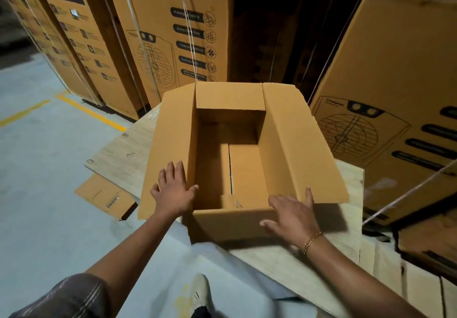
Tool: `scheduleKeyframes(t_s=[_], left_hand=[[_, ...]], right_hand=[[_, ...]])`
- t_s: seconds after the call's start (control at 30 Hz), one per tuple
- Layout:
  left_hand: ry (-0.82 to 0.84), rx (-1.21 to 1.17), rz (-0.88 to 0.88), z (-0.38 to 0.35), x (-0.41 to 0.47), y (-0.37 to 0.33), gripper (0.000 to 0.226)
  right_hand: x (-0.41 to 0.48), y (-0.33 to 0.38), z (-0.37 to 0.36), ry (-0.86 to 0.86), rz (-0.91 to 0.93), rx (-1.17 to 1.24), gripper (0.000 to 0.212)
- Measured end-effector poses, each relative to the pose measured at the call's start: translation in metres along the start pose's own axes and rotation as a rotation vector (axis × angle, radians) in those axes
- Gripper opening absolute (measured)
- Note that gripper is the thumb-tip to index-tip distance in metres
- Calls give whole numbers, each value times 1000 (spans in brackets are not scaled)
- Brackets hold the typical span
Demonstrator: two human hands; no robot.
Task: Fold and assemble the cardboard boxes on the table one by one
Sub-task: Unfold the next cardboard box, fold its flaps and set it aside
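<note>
Cardboard box (296,144) stands upright mid-frame on the table (118,154), top flaps all open and splayed outward. Left hand (173,186) lies flat, fingers spread, on the left flap near its lower end and grips nothing. Right hand (291,216) is also spread, draped over the box's near right corner with fingers straight. It presses rather than clasps.

Risks, as judged:
- The box's near left corner looks to be at or past the table's near edge. A hard push on the left flap could tip or slide the box off toward the floor (37,169).
- The bottom flaps show a dark seam down the middle and no tape can be seen. Pressing inside could spring them apart.
- With neither hand clasping the box, it could skate on the table when a flap is folded.
- A flap bent off its score line would crease crooked.

Hidden or unclear:
- The box's underside and outer left wall are out of view.
- The near flap is mostly covered by the right hand.
- A small piece lies inside at the near wall, too small to identify.
- The flat cardboard piece (103,196) at left is partly tucked under the table.
- The table's support is not visible.
- The tall printed cartons (173,33) behind are cut off at the top of the frame.
</note>
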State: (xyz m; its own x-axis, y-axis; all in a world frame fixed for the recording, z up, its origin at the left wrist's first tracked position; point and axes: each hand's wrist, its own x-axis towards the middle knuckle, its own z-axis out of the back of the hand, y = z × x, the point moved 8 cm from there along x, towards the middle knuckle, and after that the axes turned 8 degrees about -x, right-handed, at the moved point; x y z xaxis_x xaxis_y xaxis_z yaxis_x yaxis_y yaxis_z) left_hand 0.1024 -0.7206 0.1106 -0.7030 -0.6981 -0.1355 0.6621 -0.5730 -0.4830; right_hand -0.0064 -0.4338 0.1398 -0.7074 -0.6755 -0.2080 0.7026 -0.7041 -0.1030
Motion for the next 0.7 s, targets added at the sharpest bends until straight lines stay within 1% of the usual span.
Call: scheduleKeyframes(t_s=[0.03,0.1,0.23,0.33,0.43,0.5,0.57,0.6,0.7], left_hand=[[-2,18,3,0,-1,0,86],[-5,63,10,3,-2,0,84],[5,126,-10,10,-2,1,84],[24,155,-38,12,0,-1,86],[48,185,-50,13,9,-3,85],[20,207,-88,17,18,-9,79],[14,213,-122,20,40,-15,82],[29,223,-133,21,54,-20,88],[77,275,-167,20,99,-40,96]], right_hand=[[-1,1,-2,-69,-25,7,42],[0,-1,-4,-142,-63,8,35],[-1,2,-4,-91,-77,-31,38],[-1,4,0,25,-64,-45,50],[2,3,3,135,-26,-45,72],[5,0,8,198,-15,25,86],[19,0,17,231,-12,106,91],[30,2,23,237,-8,132,87],[80,12,39,215,5,209,61]])
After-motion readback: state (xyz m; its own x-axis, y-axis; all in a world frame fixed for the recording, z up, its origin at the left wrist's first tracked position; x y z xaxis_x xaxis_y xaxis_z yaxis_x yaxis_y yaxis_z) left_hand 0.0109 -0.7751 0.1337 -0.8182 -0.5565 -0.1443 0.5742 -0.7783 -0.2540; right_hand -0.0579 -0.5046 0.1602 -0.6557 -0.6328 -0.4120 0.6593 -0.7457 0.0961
